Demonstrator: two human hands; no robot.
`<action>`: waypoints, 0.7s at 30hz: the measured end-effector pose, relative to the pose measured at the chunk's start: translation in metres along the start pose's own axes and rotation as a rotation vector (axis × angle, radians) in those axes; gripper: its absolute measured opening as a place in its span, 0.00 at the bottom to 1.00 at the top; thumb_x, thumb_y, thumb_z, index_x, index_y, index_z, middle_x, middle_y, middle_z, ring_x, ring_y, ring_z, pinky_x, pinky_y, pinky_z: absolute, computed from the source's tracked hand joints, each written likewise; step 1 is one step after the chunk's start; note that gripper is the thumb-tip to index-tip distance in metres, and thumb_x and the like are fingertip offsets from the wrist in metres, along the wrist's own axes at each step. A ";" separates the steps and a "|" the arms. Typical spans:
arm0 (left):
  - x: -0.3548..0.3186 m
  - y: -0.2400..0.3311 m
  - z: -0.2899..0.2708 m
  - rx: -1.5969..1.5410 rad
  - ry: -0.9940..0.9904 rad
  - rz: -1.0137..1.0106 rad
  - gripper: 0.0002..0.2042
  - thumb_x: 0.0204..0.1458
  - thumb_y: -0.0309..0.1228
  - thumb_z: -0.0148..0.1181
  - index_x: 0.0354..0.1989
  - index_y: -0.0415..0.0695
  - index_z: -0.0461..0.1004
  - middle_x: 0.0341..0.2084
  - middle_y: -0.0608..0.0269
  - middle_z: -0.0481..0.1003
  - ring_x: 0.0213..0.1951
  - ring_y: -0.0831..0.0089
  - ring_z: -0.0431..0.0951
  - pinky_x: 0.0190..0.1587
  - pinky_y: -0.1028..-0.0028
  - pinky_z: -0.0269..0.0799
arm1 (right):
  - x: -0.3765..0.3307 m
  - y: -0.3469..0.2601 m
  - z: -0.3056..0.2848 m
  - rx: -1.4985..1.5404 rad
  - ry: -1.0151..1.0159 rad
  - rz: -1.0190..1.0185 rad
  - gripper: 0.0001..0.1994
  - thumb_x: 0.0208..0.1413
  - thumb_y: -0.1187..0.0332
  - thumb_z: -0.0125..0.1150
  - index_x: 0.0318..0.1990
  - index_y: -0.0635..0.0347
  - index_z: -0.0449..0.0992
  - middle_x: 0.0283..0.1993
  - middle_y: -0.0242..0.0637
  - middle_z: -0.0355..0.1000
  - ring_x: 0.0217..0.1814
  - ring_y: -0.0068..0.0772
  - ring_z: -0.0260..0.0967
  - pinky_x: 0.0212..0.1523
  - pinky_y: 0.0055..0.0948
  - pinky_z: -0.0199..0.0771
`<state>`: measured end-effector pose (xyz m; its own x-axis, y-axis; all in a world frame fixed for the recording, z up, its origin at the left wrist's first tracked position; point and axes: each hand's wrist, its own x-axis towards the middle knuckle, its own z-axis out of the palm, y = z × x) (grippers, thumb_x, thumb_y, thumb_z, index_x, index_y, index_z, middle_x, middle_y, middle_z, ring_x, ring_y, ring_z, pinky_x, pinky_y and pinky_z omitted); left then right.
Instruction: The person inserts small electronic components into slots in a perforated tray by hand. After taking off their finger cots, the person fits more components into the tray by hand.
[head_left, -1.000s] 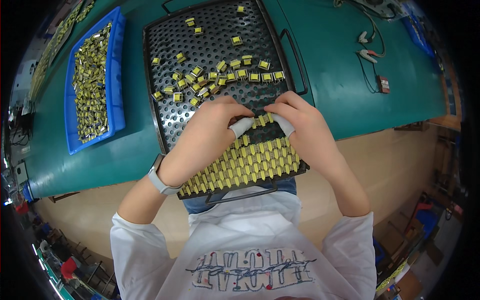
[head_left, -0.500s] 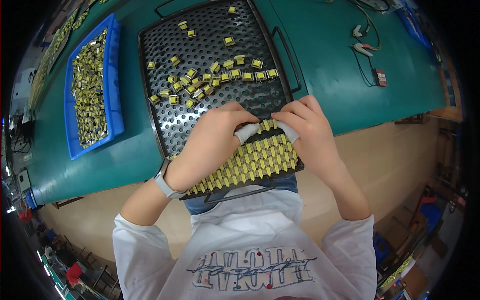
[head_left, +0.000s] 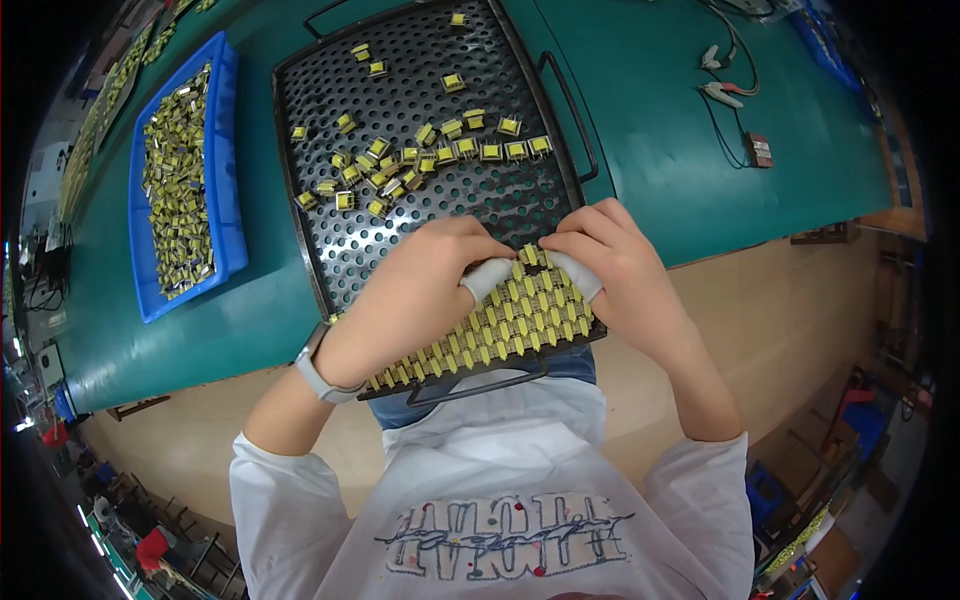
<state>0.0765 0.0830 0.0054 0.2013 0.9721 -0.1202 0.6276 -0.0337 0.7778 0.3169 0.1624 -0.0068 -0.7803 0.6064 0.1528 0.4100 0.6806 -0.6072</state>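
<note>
A black perforated metal tray [head_left: 415,45] holds small yellow-taped parts that look like transformers. Tight rows of them [head_left: 500,325] stand along its near edge. My left hand [head_left: 420,290] and my right hand [head_left: 632,280] close in from both sides on a short row of transformers [head_left: 531,256] at the far edge of that block. White covers wrap both thumbs, which press on the near side while the fingers curl over the far side. Much of the pinched row is hidden by my fingers. Farther up the tray lie several loose transformers [head_left: 467,148] in a scattered band.
A blue bin [head_left: 228,190] full of similar parts stands left on the green table [head_left: 660,130]. Handles [head_left: 580,115] stick out from the tray's sides. Clip leads [head_left: 722,93] and a small red-and-white block [head_left: 759,151] lie at the right. The tray's near end overhangs my lap.
My hands have drawn slightly toward me with the short row between them. The gap between that row and the packed block has closed.
</note>
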 end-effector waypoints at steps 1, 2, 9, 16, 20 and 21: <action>0.002 0.001 -0.002 -0.001 -0.002 0.001 0.08 0.58 0.26 0.66 0.44 0.40 0.87 0.39 0.52 0.82 0.44 0.50 0.82 0.48 0.57 0.78 | 0.000 0.001 -0.001 -0.009 -0.011 -0.010 0.21 0.42 0.86 0.64 0.48 0.64 0.83 0.48 0.38 0.76 0.53 0.46 0.71 0.53 0.41 0.76; 0.004 0.003 -0.003 0.031 0.043 0.005 0.10 0.59 0.25 0.64 0.47 0.39 0.85 0.40 0.50 0.82 0.45 0.48 0.82 0.50 0.56 0.78 | -0.001 0.002 -0.001 -0.018 -0.022 -0.020 0.21 0.43 0.85 0.65 0.49 0.65 0.82 0.50 0.39 0.76 0.53 0.46 0.71 0.54 0.41 0.76; 0.011 0.010 0.010 -0.145 -0.077 0.071 0.19 0.64 0.22 0.58 0.64 0.35 0.75 0.52 0.45 0.82 0.53 0.51 0.83 0.59 0.61 0.77 | -0.004 0.000 -0.001 0.001 -0.022 -0.028 0.22 0.44 0.84 0.64 0.51 0.66 0.80 0.52 0.41 0.75 0.55 0.49 0.70 0.56 0.42 0.75; 0.010 0.018 0.006 -0.128 -0.069 -0.056 0.21 0.65 0.20 0.56 0.67 0.36 0.72 0.54 0.45 0.82 0.58 0.51 0.82 0.61 0.60 0.77 | -0.012 0.002 0.003 0.075 0.143 -0.009 0.23 0.48 0.83 0.61 0.55 0.66 0.80 0.54 0.46 0.77 0.59 0.54 0.71 0.59 0.44 0.74; 0.012 0.014 0.016 -0.200 -0.016 0.033 0.23 0.64 0.19 0.56 0.69 0.37 0.70 0.56 0.46 0.80 0.60 0.51 0.80 0.63 0.60 0.74 | -0.018 0.004 0.006 0.032 0.187 0.016 0.25 0.47 0.83 0.59 0.56 0.66 0.80 0.52 0.48 0.78 0.61 0.56 0.70 0.60 0.45 0.74; 0.010 0.014 0.019 -0.163 -0.041 0.058 0.24 0.63 0.19 0.56 0.70 0.37 0.69 0.57 0.47 0.79 0.61 0.51 0.79 0.64 0.60 0.73 | -0.021 0.003 0.007 0.031 0.187 0.019 0.25 0.47 0.83 0.59 0.56 0.66 0.80 0.52 0.48 0.78 0.61 0.56 0.70 0.60 0.45 0.74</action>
<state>0.1014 0.0881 0.0034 0.2661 0.9593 -0.0948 0.4848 -0.0482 0.8733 0.3307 0.1487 -0.0175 -0.6702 0.6867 0.2816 0.4066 0.6572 -0.6347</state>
